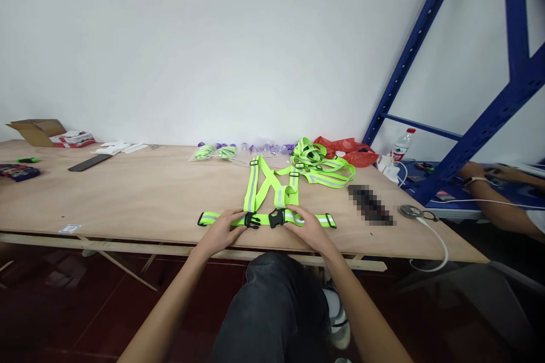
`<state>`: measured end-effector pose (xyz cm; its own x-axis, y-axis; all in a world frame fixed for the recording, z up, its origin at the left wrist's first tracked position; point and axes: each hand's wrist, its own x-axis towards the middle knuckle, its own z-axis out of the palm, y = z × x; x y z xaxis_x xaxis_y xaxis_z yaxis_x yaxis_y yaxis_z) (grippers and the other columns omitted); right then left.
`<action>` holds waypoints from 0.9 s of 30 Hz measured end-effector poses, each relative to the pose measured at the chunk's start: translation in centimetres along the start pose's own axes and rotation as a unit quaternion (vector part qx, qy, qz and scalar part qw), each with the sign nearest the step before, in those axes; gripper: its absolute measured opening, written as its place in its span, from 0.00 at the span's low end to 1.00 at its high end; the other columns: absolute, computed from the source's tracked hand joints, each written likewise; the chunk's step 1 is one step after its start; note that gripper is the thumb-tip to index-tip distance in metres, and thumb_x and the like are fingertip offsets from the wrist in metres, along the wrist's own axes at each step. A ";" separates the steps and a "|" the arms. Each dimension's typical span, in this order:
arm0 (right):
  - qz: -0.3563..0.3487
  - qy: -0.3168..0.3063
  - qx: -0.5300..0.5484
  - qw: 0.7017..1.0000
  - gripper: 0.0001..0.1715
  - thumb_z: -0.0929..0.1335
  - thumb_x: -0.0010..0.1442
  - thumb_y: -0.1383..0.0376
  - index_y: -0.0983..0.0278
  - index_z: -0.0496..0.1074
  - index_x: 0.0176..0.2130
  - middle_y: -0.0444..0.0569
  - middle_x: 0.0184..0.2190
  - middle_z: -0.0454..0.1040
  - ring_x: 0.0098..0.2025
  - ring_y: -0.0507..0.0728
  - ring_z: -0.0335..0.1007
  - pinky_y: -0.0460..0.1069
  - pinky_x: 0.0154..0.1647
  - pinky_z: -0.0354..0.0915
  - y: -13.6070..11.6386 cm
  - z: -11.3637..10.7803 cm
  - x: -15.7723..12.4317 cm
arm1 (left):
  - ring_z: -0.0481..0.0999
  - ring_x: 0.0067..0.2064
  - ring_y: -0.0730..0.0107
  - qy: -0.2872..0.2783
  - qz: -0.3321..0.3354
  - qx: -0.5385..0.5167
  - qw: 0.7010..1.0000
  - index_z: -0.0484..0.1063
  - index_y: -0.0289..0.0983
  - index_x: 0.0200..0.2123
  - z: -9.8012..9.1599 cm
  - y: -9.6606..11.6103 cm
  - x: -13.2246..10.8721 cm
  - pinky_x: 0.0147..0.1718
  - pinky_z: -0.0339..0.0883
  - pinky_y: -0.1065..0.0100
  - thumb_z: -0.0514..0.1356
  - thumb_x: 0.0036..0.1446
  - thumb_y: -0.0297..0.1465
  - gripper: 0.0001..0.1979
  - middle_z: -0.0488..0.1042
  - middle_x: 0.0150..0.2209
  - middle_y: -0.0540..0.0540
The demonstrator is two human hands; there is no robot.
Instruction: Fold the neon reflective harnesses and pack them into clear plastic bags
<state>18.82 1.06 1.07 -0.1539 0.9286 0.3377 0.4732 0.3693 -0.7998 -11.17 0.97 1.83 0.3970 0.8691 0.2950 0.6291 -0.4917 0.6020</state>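
A neon-yellow reflective harness [267, 182] with grey stripes lies spread on the wooden table in front of me. Its waist strap runs sideways along the table's near edge, with the black buckle parted in two. My left hand [227, 229] has its fingers closed on the pronged buckle half [252, 220]. On the other side, my right hand [307, 229] grips the strap at the socket buckle half [276, 218]. A short gap separates the two halves. Fingers partly cover the strap on both sides.
More neon straps [326, 167] lie piled behind the harness, beside a red plastic bag [351, 151]. Bagged straps [215, 151] rest near the wall. A white-cabled round device [411, 211] sits at right, near a blue metal frame [481, 119]. Another person's arm [496, 198] shows beyond it.
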 end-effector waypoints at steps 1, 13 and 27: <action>0.005 0.004 0.005 1.000 0.28 0.72 0.54 0.59 0.61 0.73 0.54 0.52 0.53 0.75 0.56 0.62 0.70 0.59 0.59 0.64 0.0 0.0 0.0 | 0.70 0.60 0.51 0.009 -0.004 -0.009 1.000 0.73 0.42 0.58 0.0 0.0 0.1 0.60 0.62 0.53 0.58 0.62 0.41 0.22 0.71 0.59 0.41; 0.063 0.079 0.117 0.988 0.33 0.71 0.54 0.52 0.62 0.70 0.56 0.55 0.49 0.77 0.50 0.62 0.74 0.57 0.49 0.71 1.9 -0.4 0.5 | 0.75 0.55 0.53 0.163 -0.044 -0.119 0.978 0.77 0.43 0.51 2.6 2.6 2.5 0.56 0.68 0.54 0.63 0.58 0.41 0.19 0.78 0.52 0.44; 0.096 0.058 0.110 0.988 0.35 0.71 0.56 0.50 0.62 0.68 0.58 0.57 0.53 0.74 0.55 0.64 0.71 0.60 0.53 0.70 2.5 -0.4 0.1 | 0.74 0.56 0.52 0.083 -0.067 -0.133 0.985 0.76 0.41 0.53 3.1 3.7 2.2 0.58 0.65 0.56 0.62 0.58 0.42 0.21 0.76 0.55 0.44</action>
<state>20.35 2.05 -0.64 0.0268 0.9765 0.2138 0.2826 0.1978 -0.9386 -5.85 0.91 2.43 0.1928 0.9332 0.3033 0.4627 -0.3590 0.8106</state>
